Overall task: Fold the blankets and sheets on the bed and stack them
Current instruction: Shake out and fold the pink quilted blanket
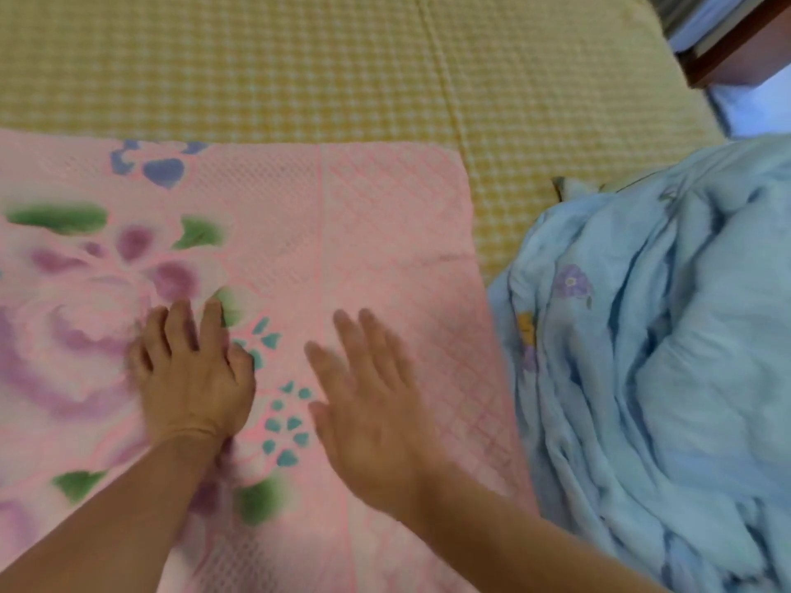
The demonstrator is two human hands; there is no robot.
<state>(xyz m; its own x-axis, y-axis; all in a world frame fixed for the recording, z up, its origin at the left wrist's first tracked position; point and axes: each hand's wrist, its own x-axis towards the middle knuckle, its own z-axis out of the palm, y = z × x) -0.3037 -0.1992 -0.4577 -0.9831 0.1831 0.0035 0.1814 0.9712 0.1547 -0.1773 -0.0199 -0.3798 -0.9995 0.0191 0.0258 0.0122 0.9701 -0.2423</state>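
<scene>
Pink blanket (265, 258) flat under hands (282, 400)

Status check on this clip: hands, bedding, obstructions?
Left hand flat on pink blanket, right hand open, blurred, just over it. Blue sheet crumpled at right, unfolded. Nothing obstructing.

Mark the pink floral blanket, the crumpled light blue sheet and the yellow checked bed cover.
pink floral blanket (385, 216), head view, plain quilted part near its far right corner.
crumpled light blue sheet (685, 357), head view, middle of the bunched folds.
yellow checked bed cover (299, 57), head view, bare stretch beyond the blanket.
</scene>
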